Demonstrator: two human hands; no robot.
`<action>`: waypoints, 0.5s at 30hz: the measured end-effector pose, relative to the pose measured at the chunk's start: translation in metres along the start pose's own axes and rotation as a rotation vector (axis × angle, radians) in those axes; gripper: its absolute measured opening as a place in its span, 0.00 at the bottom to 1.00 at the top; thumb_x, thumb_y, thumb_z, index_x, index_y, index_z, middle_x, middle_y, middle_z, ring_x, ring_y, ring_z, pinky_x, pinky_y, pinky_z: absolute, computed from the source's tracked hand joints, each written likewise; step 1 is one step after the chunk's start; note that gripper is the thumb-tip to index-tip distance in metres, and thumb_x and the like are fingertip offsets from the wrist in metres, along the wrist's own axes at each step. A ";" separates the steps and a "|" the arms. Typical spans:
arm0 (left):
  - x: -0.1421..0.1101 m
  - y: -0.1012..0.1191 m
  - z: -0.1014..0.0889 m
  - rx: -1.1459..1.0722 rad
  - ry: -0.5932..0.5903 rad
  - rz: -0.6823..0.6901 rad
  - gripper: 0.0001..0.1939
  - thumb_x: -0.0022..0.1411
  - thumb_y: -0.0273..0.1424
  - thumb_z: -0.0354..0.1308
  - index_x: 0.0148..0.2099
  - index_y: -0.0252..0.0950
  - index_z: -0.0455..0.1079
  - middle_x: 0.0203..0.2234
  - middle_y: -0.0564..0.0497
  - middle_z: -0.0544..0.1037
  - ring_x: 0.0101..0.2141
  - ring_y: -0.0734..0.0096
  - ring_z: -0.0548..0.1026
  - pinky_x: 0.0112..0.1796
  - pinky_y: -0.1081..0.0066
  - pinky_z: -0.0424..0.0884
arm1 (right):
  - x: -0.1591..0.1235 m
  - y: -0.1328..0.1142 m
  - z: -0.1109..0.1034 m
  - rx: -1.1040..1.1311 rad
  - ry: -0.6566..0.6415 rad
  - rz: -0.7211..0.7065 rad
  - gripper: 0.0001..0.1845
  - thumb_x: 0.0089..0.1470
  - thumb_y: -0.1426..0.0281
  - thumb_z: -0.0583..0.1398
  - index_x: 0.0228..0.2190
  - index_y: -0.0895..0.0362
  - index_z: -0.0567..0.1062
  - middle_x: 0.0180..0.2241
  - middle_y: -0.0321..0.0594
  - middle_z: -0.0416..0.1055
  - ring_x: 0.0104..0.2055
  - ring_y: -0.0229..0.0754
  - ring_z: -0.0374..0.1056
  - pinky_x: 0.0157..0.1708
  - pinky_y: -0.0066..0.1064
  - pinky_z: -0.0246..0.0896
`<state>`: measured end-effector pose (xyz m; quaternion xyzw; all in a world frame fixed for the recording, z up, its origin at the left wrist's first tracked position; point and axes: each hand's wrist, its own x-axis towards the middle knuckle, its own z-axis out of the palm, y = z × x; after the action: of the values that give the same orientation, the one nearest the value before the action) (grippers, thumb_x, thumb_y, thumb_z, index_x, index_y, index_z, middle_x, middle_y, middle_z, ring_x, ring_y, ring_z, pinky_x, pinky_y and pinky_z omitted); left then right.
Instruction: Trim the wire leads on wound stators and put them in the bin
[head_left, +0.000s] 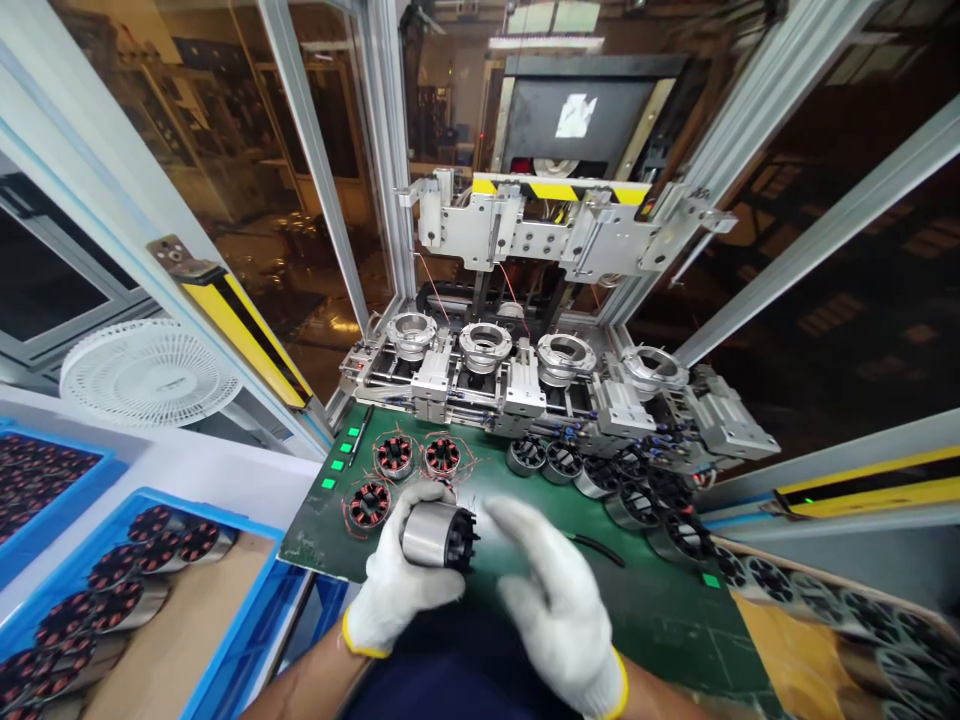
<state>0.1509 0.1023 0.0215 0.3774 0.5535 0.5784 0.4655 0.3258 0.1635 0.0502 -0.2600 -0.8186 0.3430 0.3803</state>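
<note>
My left hand (pixel 409 575), in a white glove with a yellow cuff, is wrapped round a motor stator (pixel 431 533). The stator has a smooth metal shell and lies on its side in the palm, its black slotted end turned to the right. Just right of it my right hand (pixel 559 600), gloved the same way, is held with thumb and fingers apart and nothing between them. Beyond the left hand, wound stators (pixel 394 456) with red-orange coils and loose copper wires rest on the green tabletop (pixel 517 530). A fourth one is partly hidden behind the left hand.
A winding machine (pixel 525 385) with several ring-shaped holders stands behind. Unwound black stators (pixel 562 460) line the right side near a black-handled tool (pixel 598 548). A blue bin (pixel 259 560) of wound stators sits left, below a white fan (pixel 146 372). Yellow guards (pixel 244 335) flank the frame.
</note>
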 end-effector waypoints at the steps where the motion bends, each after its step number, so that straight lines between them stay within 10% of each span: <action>1: -0.003 0.002 0.002 0.117 0.014 0.060 0.41 0.33 0.20 0.63 0.53 0.41 0.60 0.47 0.49 0.72 0.45 0.59 0.74 0.47 0.63 0.70 | 0.004 -0.001 0.005 0.100 0.124 0.124 0.24 0.60 0.64 0.51 0.58 0.52 0.61 0.56 0.42 0.64 0.56 0.48 0.62 0.56 0.42 0.59; 7: -0.012 0.007 0.024 0.327 0.017 0.515 0.37 0.36 0.23 0.65 0.51 0.40 0.59 0.47 0.46 0.68 0.49 0.57 0.70 0.51 0.58 0.68 | 0.032 -0.006 0.044 0.658 0.222 0.344 0.23 0.63 0.58 0.46 0.53 0.53 0.68 0.49 0.42 0.70 0.53 0.46 0.65 0.56 0.43 0.58; 11: -0.006 0.012 0.012 0.418 0.084 0.639 0.41 0.37 0.23 0.65 0.56 0.40 0.57 0.47 0.44 0.67 0.48 0.55 0.70 0.49 0.55 0.69 | 0.029 -0.003 0.032 0.670 0.252 0.443 0.23 0.63 0.57 0.47 0.50 0.54 0.71 0.48 0.45 0.71 0.48 0.47 0.68 0.50 0.42 0.65; 15: 0.004 0.022 -0.010 0.540 0.014 0.899 0.47 0.39 0.22 0.67 0.61 0.48 0.54 0.46 0.46 0.70 0.47 0.55 0.72 0.49 0.52 0.68 | 0.022 -0.009 0.010 0.462 -0.123 0.428 0.19 0.60 0.57 0.53 0.47 0.52 0.73 0.45 0.41 0.73 0.43 0.45 0.70 0.45 0.38 0.67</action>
<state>0.1378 0.1045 0.0418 0.6806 0.4693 0.5601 0.0537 0.3034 0.1695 0.0622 -0.3117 -0.6673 0.6072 0.2982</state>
